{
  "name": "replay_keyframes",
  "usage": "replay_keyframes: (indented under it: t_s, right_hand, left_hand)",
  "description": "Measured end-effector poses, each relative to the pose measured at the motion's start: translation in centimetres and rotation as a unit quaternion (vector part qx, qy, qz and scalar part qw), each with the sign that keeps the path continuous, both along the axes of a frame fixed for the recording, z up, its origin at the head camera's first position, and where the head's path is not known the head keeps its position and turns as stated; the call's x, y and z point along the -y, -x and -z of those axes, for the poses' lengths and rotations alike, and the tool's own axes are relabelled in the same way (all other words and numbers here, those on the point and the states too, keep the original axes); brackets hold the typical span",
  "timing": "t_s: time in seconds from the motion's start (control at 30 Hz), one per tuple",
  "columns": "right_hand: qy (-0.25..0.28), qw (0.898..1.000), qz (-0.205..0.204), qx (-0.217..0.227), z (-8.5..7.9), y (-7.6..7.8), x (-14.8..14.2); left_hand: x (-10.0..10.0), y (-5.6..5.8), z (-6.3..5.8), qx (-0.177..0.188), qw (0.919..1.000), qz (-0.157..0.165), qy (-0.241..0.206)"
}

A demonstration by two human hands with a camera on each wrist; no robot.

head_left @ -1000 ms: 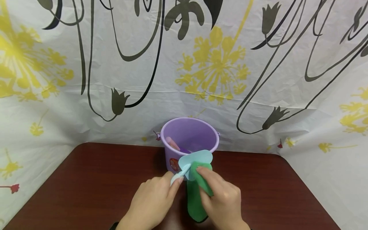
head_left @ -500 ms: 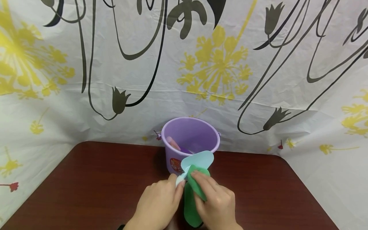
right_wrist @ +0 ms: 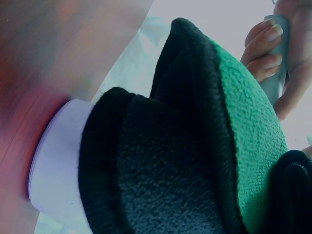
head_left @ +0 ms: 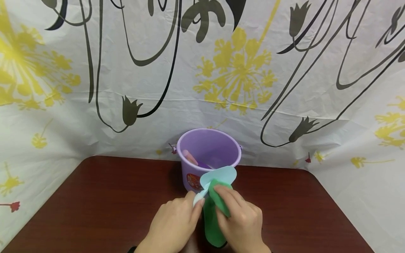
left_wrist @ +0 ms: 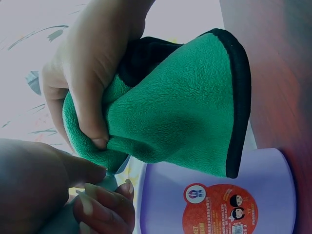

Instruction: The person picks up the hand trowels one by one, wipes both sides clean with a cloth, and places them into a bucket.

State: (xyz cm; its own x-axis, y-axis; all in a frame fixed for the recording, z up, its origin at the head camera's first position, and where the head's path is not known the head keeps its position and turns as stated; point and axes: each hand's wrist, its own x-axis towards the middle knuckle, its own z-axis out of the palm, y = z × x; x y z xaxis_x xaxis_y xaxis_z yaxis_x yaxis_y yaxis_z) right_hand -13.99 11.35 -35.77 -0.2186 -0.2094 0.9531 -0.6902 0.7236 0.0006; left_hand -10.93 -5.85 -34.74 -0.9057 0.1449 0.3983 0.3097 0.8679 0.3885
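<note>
My left hand [head_left: 174, 221] grips the handle of a light blue toy shovel [head_left: 223, 174], its broad blade angled up in front of the bucket. My right hand [head_left: 242, 218] holds a green cloth [head_left: 213, 226] folded against the blade's base, with a long end hanging below. The left wrist view shows the fuzzy green cloth [left_wrist: 175, 107] with its black edging, pinched in the right hand [left_wrist: 92, 68]. In the right wrist view the cloth's dark side [right_wrist: 165, 165] faces the camera, and the left hand's fingers [right_wrist: 265, 48] wrap the grey-looking handle [right_wrist: 278, 73].
A purple bucket [head_left: 186, 175] with a red label stands at the back of the dark red-brown table [head_left: 126, 203]. Inside it lies a pink thing [head_left: 190, 157] beside something purple. A white sheet [head_left: 158, 84] with flower prints hangs behind and along both sides.
Both hands stay together in front of the bucket. The shovel has shifted slightly right, and the right hand has moved the cloth a little to the left and then back right over it.
</note>
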Motion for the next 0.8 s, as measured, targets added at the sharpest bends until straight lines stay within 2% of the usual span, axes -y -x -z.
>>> replay_keyframes:
  t_s: [0.27,0.8]
  right_hand:
    - [0.003,1.0,0.008,0.006,-0.06,0.11,-0.3]
    - [0.015,0.999,0.027,-0.013,-0.58,0.56,-0.98]
  left_hand:
    - [0.04,-0.04,0.01,0.006,1.0,0.005,-0.003]
    - [0.19,-0.05,-0.16,0.027,0.9995,0.013,-0.007]
